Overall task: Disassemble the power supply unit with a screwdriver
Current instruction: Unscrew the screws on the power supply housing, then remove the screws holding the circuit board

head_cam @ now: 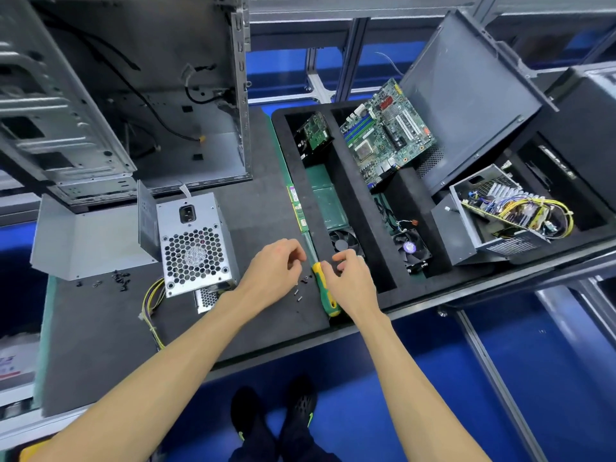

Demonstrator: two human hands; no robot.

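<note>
My left hand (pixel 273 271) hung over the dark mat (pixel 100 328) with its fingers loosely curled, holding nothing that I could make out. My right hand (pixel 350 281) hung beside it, fingers likewise curled and relaxed; whether the fingertips pinched anything small I could not tell. Between my two hands lay the screwdriver (pixel 325 288), its green and yellow handle flat on the mat, just beside my right hand, and neither hand gripped it. A few loose screws (pixel 300 288) lay on the mat under my left fingers. The power supply unit (pixel 195 243) stood to the left of my left hand, near but apart from it, its fan grille facing up toward me and its yellow cables (pixel 151 311) trailing down toward my forearm. Beyond my right hand sat the black tray (pixel 386 228) with a motherboard (pixel 388 131) in a far compartment and a fan (pixel 411 250) nearer.
</note>
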